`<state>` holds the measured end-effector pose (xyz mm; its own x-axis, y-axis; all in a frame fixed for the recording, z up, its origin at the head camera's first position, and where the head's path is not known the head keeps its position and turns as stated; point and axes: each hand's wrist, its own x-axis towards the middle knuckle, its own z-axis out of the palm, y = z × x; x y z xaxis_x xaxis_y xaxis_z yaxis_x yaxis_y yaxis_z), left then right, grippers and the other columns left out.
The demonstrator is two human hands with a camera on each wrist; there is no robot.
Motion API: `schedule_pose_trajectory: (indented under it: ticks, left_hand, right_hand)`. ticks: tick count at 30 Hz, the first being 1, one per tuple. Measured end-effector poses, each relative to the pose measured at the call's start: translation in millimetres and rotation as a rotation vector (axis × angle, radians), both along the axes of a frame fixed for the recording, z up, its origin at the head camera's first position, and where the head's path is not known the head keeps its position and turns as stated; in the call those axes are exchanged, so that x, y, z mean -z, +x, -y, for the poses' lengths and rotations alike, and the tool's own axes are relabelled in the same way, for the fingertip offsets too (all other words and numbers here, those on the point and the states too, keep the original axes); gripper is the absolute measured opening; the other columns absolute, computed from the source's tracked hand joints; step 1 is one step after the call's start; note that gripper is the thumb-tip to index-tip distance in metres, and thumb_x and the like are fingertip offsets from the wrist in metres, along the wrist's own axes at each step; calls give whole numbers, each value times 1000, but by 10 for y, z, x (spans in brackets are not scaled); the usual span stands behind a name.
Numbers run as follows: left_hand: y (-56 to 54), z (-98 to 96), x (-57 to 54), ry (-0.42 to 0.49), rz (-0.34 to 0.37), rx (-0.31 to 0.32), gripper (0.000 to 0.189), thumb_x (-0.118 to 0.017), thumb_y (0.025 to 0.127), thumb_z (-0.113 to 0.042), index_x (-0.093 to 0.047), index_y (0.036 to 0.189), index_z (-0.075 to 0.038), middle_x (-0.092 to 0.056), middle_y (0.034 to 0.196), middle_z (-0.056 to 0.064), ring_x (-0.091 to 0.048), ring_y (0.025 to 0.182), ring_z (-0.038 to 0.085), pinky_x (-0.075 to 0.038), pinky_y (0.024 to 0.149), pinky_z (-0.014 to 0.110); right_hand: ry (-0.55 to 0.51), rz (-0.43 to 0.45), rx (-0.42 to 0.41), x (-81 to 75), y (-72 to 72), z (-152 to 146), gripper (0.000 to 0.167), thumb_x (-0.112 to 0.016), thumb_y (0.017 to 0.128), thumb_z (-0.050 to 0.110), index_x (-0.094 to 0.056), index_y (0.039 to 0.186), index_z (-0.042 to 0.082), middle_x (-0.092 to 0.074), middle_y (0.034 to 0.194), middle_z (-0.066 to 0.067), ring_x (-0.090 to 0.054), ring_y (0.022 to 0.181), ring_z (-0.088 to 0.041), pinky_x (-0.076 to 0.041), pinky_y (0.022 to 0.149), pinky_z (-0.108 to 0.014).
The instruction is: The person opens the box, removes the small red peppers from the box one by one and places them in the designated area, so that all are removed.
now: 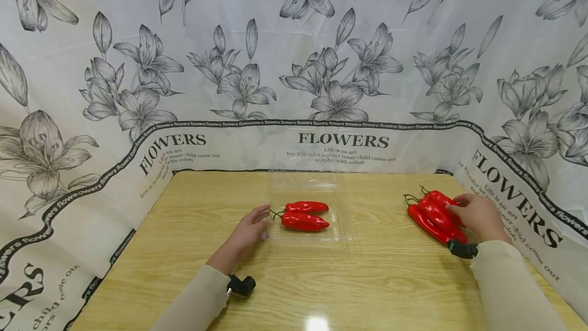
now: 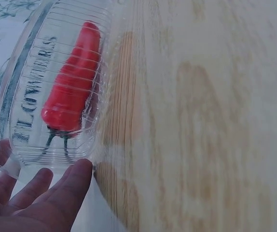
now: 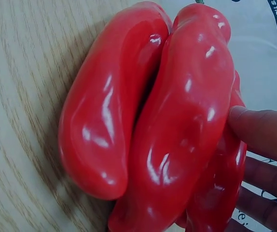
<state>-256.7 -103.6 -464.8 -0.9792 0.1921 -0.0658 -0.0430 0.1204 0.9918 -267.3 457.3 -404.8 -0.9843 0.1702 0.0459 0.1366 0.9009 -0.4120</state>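
Two red peppers [image 1: 305, 221] with thin green stems lie side by side in a clear plastic box [image 1: 341, 213] near the middle of the table. My left hand [image 1: 249, 229] holds the left end of the box; in the left wrist view its fingers [image 2: 76, 181] lie about the rim, partly seen through the plastic. At the right, three glossy red peppers [image 1: 434, 216] lie close together. My right hand [image 1: 482, 217] grips the rightmost pepper [image 3: 220, 179], thumb on its near side and other fingers partly hidden behind it.
The wooden table [image 1: 294, 280] runs back to a white flower-printed cloth [image 1: 257, 147] that surrounds it behind and on both sides. The right-hand peppers lie close to the cloth's right side. A small black device [image 1: 242, 285] sits at each wrist.
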Motion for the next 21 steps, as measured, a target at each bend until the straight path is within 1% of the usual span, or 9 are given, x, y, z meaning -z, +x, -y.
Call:
schedule_pose_trajectory:
  ticks: [7,10,12,18,21]
  left_hand:
    - [-1,-2,3,1,2,-3,50,-48,101,-12,-36,149,-9,-36,153,20,-42,136,37,-48,94,41]
    - [1,4,4,2,4,0,50,-48,101,-13,-36,149,-10,-35,154,20,-41,137,37,-48,94,41]
    - [6,7,0,1,3,2,50,-47,101,-13,-35,149,-10,-35,154,20,-41,137,38,-48,94,41]
    - [14,9,-13,-1,11,1,50,-47,101,-13,-36,149,-11,-35,154,19,-41,137,38,-48,94,41]
    - [10,9,-21,-3,11,2,50,-47,101,-13,-36,149,-11,-35,154,19,-42,136,37,-49,92,40]
  right_hand:
    - [-24,10,-6,28,-18,-23,59,-63,92,35,-51,125,-12,-58,115,-35,-64,79,-29,-53,63,-36]
    - [-24,12,-8,24,-9,-21,60,-62,92,36,-50,125,-13,-58,113,-35,-64,77,-28,-53,63,-36]
    - [-16,10,-12,24,0,-21,60,-62,93,36,-49,125,-13,-58,113,-35,-64,78,-30,-53,64,-38]
    - [37,-3,-23,26,14,-26,61,-59,94,38,-50,126,-14,-56,116,-38,-58,91,-44,-51,69,-46]
    - [49,-11,-19,29,10,-22,62,-58,95,40,-50,126,-13,-55,118,-38,-57,92,-45,-51,70,-47]
